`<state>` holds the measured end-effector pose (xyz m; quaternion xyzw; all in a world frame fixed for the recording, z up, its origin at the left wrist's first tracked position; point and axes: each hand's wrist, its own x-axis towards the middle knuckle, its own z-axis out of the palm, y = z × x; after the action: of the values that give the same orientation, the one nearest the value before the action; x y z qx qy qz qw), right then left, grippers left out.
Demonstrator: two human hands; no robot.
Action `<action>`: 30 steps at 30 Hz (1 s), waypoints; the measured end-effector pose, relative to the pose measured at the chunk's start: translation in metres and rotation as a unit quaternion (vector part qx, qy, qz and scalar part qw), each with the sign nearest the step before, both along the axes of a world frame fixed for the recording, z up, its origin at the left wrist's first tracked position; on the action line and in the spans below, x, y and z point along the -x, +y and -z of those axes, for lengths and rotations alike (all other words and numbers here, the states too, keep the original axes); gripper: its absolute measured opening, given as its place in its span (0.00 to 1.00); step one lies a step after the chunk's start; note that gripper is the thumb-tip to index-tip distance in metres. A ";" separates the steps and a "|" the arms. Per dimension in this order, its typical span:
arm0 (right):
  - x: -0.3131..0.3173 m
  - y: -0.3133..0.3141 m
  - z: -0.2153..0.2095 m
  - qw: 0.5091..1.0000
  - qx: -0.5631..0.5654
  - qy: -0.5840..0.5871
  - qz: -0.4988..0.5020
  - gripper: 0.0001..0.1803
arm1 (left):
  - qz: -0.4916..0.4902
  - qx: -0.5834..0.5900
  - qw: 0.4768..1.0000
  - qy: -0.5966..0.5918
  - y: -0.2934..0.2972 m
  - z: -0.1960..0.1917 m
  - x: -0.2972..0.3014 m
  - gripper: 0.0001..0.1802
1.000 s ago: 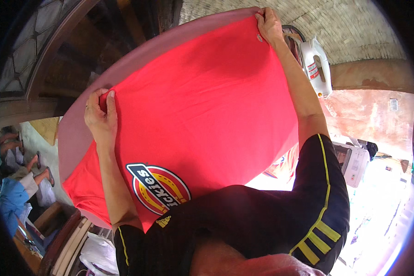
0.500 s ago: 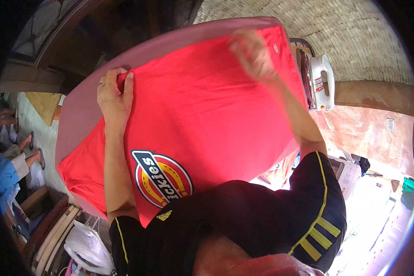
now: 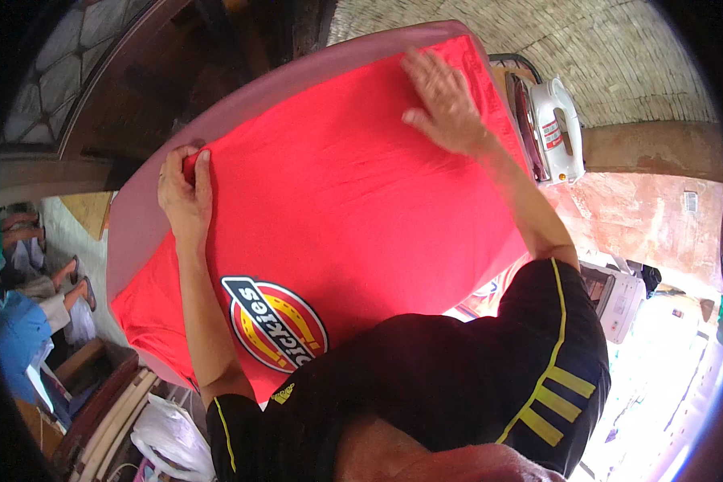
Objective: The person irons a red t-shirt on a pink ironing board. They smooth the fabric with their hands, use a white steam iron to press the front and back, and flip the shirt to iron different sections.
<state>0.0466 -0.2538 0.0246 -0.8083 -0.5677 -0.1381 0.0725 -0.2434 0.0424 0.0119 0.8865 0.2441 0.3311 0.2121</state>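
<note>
A red T-shirt (image 3: 337,201) with a round printed emblem lies spread over a padded ironing board (image 3: 140,221) with a dull pink cover. At the shirt's far left edge, my left hand (image 3: 186,193) is closed, pinching the fabric between thumb and fingers. My right hand (image 3: 446,104) rests flat on the shirt near its far right corner, fingers stretched out and nothing in it. Just right of the shirt, a white clothes iron (image 3: 556,132) stands at the board's end, and neither hand touches it.
A woven mat wall (image 3: 602,64) rises beyond the board. Dark wooden furniture (image 3: 177,72) stands at the far left. A white plastic bag (image 3: 169,442) sits at the lower left. Another person in blue (image 3: 24,329) is at the left, away from the board.
My right hand was raised and blurred near the far right corner; now it lies flat with fingers extended. My left hand keeps its pinch on the shirt edge. The whole view has shifted slightly.
</note>
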 end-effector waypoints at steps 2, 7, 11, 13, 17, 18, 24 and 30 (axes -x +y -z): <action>-0.013 -0.013 0.009 1.000 0.017 0.007 0.011 0.43 | -0.002 0.023 1.000 0.004 -0.001 0.000 0.001 0.08; -0.113 -0.033 0.012 0.997 -0.004 -0.033 0.072 0.38 | 0.001 0.047 0.999 -0.010 -0.002 -0.001 0.000 0.08; -0.081 0.023 -0.009 0.992 -0.078 -0.079 0.068 0.34 | -0.011 0.040 0.999 -0.003 0.000 -0.002 0.002 0.09; -0.002 0.052 -0.019 0.989 -0.096 0.049 -0.101 0.34 | -0.008 0.025 1.000 0.005 0.001 -0.003 -0.002 0.09; 0.125 0.120 -0.008 0.938 0.026 0.143 -0.314 0.34 | 0.002 0.036 0.999 -0.020 0.007 0.007 0.002 0.09; 0.144 0.137 -0.002 0.932 0.035 0.159 -0.324 0.35 | 0.012 0.026 0.998 -0.050 0.009 0.009 0.002 0.09; 0.153 0.177 0.006 0.936 0.021 0.133 -0.326 0.38 | -0.032 -0.120 0.992 0.036 -0.015 -0.003 0.045 0.17; 0.161 0.178 -0.003 0.947 0.088 0.102 -0.291 0.39 | -0.192 -0.081 0.951 0.228 -0.045 -0.002 0.162 0.39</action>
<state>-0.1140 -0.0761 0.0277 -0.6210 -0.7776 0.0224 0.0952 -0.4049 -0.0028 0.0141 0.8888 0.4241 0.1733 0.0109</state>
